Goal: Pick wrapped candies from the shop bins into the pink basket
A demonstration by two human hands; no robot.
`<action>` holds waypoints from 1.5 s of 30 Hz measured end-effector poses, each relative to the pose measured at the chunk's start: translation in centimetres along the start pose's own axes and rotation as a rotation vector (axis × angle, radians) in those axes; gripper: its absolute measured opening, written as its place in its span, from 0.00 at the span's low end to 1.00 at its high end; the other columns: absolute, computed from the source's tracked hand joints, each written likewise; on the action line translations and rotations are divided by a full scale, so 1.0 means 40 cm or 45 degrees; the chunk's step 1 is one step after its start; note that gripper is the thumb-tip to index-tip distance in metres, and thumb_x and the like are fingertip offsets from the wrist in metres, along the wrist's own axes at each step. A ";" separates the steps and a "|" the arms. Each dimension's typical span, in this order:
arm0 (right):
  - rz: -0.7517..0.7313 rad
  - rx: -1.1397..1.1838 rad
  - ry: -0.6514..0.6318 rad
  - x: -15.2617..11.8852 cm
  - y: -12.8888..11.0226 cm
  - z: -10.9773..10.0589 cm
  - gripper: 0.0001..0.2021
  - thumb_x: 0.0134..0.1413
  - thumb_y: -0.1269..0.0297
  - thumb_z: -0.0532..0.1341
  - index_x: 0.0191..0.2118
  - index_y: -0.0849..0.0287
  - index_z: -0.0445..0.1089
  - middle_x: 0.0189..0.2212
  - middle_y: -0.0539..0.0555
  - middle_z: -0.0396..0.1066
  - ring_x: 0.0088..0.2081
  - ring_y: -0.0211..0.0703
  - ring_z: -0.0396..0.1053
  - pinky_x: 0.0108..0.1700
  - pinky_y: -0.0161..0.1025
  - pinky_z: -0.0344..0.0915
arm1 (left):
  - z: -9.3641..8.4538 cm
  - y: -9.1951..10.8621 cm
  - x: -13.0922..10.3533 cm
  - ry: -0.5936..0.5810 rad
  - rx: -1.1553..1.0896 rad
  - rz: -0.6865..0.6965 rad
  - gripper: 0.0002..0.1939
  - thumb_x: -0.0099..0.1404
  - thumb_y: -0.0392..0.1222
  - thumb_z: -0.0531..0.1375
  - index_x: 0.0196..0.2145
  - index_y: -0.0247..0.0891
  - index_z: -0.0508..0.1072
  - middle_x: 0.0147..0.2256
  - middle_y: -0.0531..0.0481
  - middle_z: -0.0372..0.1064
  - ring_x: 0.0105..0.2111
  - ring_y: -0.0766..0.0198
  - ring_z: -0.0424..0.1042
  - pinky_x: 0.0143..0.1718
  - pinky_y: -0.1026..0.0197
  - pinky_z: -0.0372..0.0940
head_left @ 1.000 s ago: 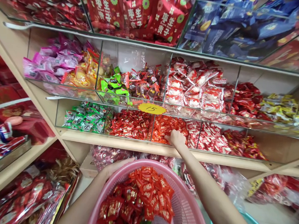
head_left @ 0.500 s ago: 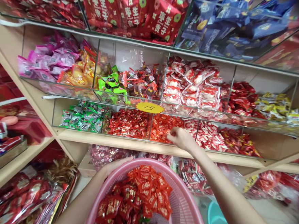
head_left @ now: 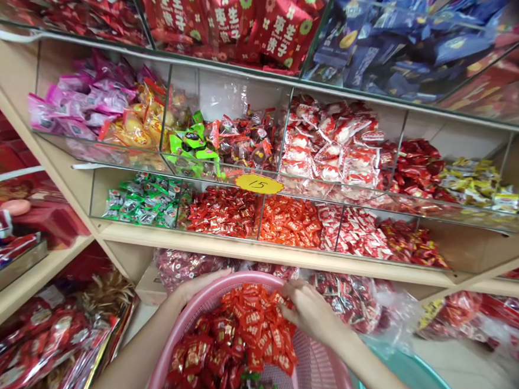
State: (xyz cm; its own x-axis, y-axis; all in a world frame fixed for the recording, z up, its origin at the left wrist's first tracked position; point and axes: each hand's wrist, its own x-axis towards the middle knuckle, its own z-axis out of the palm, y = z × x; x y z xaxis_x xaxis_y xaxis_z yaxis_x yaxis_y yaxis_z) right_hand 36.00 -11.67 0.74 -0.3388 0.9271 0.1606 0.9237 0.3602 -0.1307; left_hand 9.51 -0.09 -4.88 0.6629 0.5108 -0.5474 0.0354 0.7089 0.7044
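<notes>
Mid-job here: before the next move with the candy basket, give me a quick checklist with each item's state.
1. Left hand grips the rim of the pink basket: ok, fingers curl over the far rim.
2. Right hand is over the basket: ok, it rests on the orange-red candies piled inside.
3. Right hand has let go of its candy: cannot tell, the fingers hide what is under them.
4. Basket has room: ok, bare mesh shows on the right side.
5. Orange-red candy bin on the shelf has stock: ok, it looks well filled.
6. Nothing blocks that bin's front: ok, only the yellow price tag sits above it.
</notes>
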 end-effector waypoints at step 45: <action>0.303 -0.082 0.373 0.223 0.122 -0.159 0.08 0.53 0.63 0.55 0.37 0.60 0.65 0.30 0.55 0.68 0.34 0.44 0.64 0.35 0.36 0.58 | 0.002 0.000 -0.004 -0.064 -0.053 -0.030 0.22 0.56 0.53 0.59 0.40 0.31 0.75 0.33 0.46 0.76 0.33 0.62 0.73 0.40 0.63 0.66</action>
State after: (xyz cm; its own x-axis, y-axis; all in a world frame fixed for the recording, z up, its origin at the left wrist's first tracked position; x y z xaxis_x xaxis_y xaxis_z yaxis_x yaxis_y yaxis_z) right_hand 38.63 -2.30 7.74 -0.0565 0.9115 0.4074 0.9828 0.1226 -0.1379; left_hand 9.46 -0.23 -4.75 0.6992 0.4695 -0.5392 0.0206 0.7406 0.6716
